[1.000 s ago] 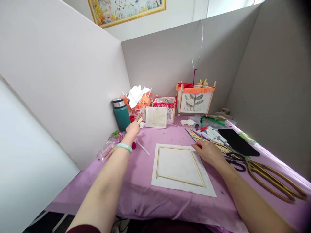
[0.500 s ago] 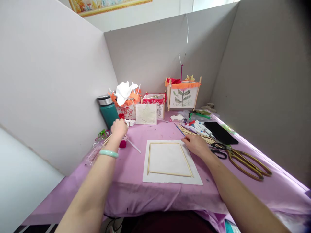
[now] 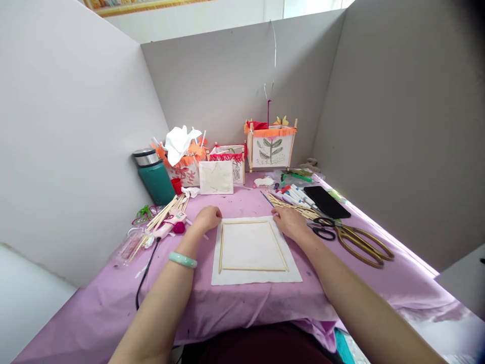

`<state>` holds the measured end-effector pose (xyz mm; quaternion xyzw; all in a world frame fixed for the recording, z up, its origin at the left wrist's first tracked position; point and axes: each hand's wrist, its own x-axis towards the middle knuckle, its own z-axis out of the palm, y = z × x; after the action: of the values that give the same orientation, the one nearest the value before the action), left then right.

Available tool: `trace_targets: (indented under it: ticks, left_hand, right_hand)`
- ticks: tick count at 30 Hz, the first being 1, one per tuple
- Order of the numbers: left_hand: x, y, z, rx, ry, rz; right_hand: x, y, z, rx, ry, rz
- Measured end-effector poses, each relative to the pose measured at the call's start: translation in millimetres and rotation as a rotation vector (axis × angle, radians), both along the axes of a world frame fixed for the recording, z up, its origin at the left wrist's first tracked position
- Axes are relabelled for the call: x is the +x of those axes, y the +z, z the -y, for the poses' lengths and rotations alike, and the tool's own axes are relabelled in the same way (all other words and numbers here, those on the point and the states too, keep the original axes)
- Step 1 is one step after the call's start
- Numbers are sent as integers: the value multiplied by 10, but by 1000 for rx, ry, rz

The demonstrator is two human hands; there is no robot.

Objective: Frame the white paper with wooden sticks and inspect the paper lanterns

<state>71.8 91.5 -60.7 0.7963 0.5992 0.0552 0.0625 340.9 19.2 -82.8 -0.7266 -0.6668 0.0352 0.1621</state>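
A white sheet (image 3: 217,263) lies flat on the purple cloth in front of me. Four thin wooden sticks form a rough square on it, the bottom stick (image 3: 253,269) nearest me. At the sheet's far left corner is my left hand (image 3: 206,220), its fingers curled together; whether they grip the edge is hidden. My right hand (image 3: 291,222) rests by the far right corner with fingers bent and closed, their contents hidden. Left of my left hand lies a pink glue gun (image 3: 166,227) with a black cord, beside a bundle of wooden sticks (image 3: 161,215).
A green bottle (image 3: 155,179) stands at the left wall. Decorated paper lanterns (image 3: 273,151) line the back. On the right lie loose sticks (image 3: 293,207), markers (image 3: 303,197), a black phone (image 3: 326,202) and large gold-handled scissors (image 3: 359,242).
My left hand has come back from the things at the left to the sheet's far left corner, uncovering the glue gun and sticks. My right hand stays by its corner; the view has shifted.
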Motion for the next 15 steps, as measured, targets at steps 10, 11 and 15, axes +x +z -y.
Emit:
trace_targets:
  ticks: [10,11,15]
  left_hand:
    - [-13,-102,13,36,28,34]
    - [-14,-104,12,35,30,36]
    - [-16,-112,5,37,34,41]
  right_hand:
    - [50,-47,-127,4,-191,74]
    - [44,-57,-144,8,-195,79]
    - [14,-90,-196,16,-208,94]
